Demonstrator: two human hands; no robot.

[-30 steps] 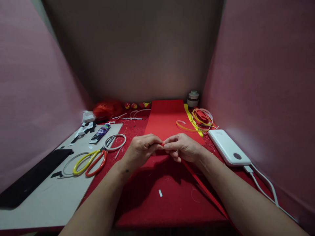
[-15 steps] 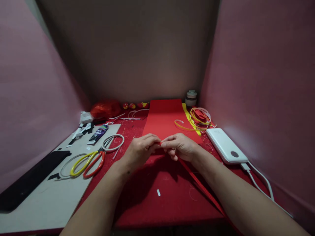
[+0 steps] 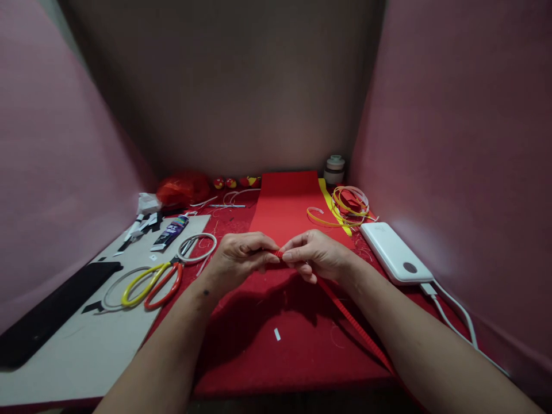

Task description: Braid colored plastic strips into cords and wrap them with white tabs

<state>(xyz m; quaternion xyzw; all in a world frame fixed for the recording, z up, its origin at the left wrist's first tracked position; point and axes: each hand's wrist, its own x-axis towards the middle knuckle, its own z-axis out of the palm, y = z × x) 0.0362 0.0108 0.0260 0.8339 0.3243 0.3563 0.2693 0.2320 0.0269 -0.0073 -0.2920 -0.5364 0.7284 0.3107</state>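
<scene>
A narrow red ribbed strip is pinched between my two hands above the red cloth. My left hand closes thumb and fingers on its end. Just beside it, my right hand grips the same strip, which trails from under that palm down past my right forearm to the bottom edge. A short ribbed piece shows between the fingertips. Behind the hands lies a red sheet, with a yellow sheet showing along its right side.
Left, a pale board carries yellow-and-red-handled scissors, a glue tube and a long black object. A white power bank with cable and coiled yellow strips lie right. A red plastic bag sits at the back.
My left hand has rolled and its fingers have shifted, so more of the ribbed strip shows between the fingertips. My right hand keeps its pinch, nearly in place.
</scene>
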